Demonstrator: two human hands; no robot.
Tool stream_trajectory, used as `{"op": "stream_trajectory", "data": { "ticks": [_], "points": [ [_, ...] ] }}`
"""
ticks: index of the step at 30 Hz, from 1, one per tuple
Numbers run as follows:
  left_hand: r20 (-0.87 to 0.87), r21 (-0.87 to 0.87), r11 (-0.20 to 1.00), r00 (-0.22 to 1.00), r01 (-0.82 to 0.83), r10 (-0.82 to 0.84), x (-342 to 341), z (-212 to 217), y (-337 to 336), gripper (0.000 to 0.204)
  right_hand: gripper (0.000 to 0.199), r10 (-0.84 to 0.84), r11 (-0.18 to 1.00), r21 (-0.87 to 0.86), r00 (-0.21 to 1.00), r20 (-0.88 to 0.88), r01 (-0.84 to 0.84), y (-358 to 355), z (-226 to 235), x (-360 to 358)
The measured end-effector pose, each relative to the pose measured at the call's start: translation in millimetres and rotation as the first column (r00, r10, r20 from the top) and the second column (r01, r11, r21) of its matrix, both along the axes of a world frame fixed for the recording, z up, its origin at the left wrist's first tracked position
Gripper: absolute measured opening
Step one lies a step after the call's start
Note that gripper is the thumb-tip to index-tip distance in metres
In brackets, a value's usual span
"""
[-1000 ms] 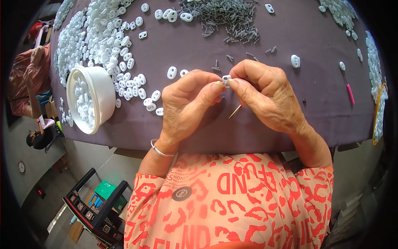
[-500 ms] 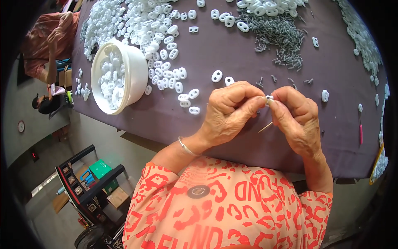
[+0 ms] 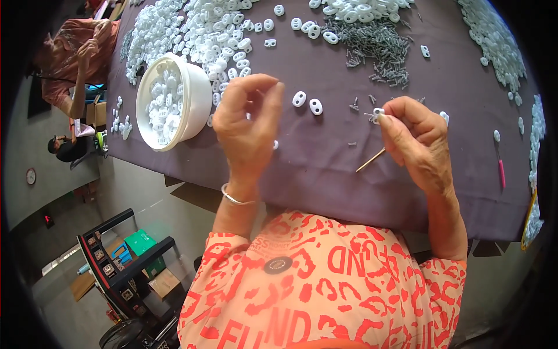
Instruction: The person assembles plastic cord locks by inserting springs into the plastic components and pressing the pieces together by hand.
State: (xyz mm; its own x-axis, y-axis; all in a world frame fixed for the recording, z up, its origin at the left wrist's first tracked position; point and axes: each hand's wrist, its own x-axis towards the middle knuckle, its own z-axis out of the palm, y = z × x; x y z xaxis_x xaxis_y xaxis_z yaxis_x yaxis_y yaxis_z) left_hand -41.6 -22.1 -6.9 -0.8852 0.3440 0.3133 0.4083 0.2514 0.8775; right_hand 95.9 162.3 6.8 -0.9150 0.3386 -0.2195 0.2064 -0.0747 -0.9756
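Note:
My right hand (image 3: 419, 139) pinches a small white two-hole cord lock piece (image 3: 378, 114) between thumb and forefinger. From under the same hand sticks out a thin tan stick (image 3: 371, 160), its tip pointing down and left. My left hand (image 3: 247, 125), slightly blurred, is raised beside the pile of white pieces with finger and thumb bent; I see nothing held in it. Between the hands lie two loose white cord lock pieces (image 3: 307, 103). A few small metal springs (image 3: 354, 105) are scattered just left of my right hand.
A white tub (image 3: 195, 104) of white parts stands left, by a large pile of pieces (image 3: 209, 32). A heap of springs (image 3: 378, 52) lies at the far middle. More white parts (image 3: 494, 41) line the right edge, near a pink-handled tool (image 3: 501, 173). Another person (image 3: 75, 64) sits far left.
My left hand has let go of the white piece and moved left and up, toward the pile. My right hand keeps the piece and the stick.

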Motion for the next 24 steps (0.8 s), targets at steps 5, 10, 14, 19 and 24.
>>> {"op": "stream_trajectory", "data": {
  "ticks": [5, 10, 14, 19, 24],
  "points": [
    [-0.184, -0.339, 0.927, 0.954, 0.163, -0.236, -5.0, 4.2, -6.1, 0.016, 0.010, 0.034, 0.999, 0.030, 0.999, 0.006, -0.034, -4.8, 2.1, 0.9],
    [-0.115, -0.472, 0.844, 0.931, 0.255, -0.346, -13.4, 1.0, -0.9, 0.019, 0.010, 0.032, 0.997, 0.068, 0.999, -0.031, -0.030, -7.4, -1.4, 2.0],
    [-0.159, -0.568, 0.789, 0.910, 0.233, -0.382, -20.3, 0.9, 3.8, 0.016, 0.010, 0.036, 0.996, 0.089, 0.997, -0.062, -0.031, -7.8, -4.4, 1.9],
    [-0.253, -0.624, 0.749, 0.849, 0.223, -0.464, -27.0, 2.2, 10.0, 0.016, 0.011, 0.039, 0.994, 0.106, 0.997, -0.067, -0.031, -7.1, -4.8, 2.1],
    [-0.195, -0.592, 0.772, 0.889, 0.229, -0.414, -30.7, 7.0, 7.9, 0.016, 0.011, 0.048, 0.993, 0.111, 0.998, -0.048, -0.043, -8.4, -0.7, 2.9]
  ]
}}
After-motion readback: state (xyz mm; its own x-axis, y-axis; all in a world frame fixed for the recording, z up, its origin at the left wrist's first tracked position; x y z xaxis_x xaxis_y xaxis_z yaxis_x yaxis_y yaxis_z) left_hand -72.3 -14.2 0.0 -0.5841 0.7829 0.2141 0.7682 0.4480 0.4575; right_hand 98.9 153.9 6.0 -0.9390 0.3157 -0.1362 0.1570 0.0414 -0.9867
